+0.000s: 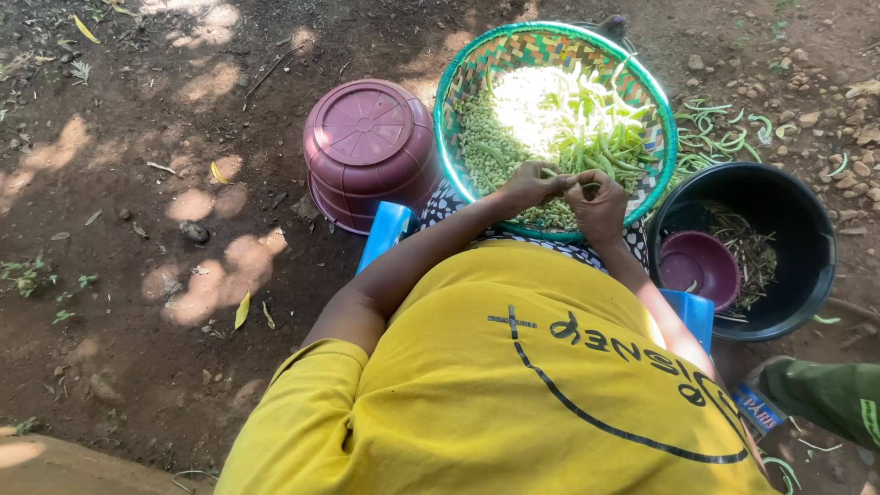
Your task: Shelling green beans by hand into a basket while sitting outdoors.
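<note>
I pinch a green bean pod [559, 174] between my left hand [530, 186] and right hand [598, 203], both closed on it, upper centre over the woven basket [458, 92] of shelled beans [481, 147]. A black tub [807, 275] sits right, an upturned maroon bucket [367, 147] left.

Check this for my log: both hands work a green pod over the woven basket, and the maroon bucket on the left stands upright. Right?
Not quite. In the head view the maroon bucket lies upside down, bottom up. The rest holds: the left hand and right hand work a green pod over the woven basket.
</note>
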